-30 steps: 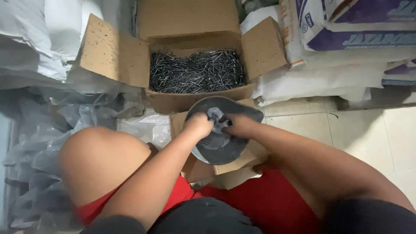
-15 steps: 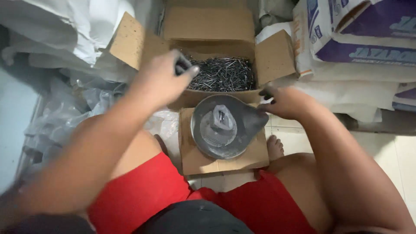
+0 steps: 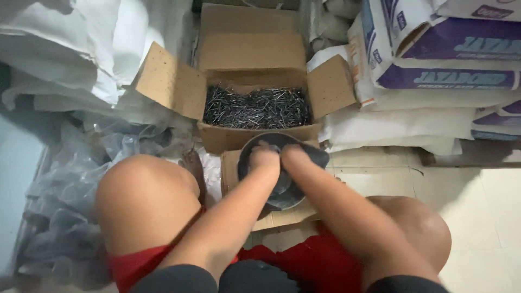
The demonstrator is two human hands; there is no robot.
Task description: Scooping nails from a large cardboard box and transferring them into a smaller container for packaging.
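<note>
Both hands' grip sits inside the metal pan [image 3: 282, 184]: left hand [image 3: 264, 159] and right hand [image 3: 296, 157] look bunched, contents hidden; keep the pan level beside the nail box [image 3: 255, 108].

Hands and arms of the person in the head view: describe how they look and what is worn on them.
Both arms are bare along all that shows, with no sleeves on the forearms. The left hand and the right hand wear no gloves, and no watch, ring or band is visible. At the bottom edge, dark fabric crosses the frame, and red shorts show over the lap. The picture is slightly blurred, so finer detail cannot be told.
</note>
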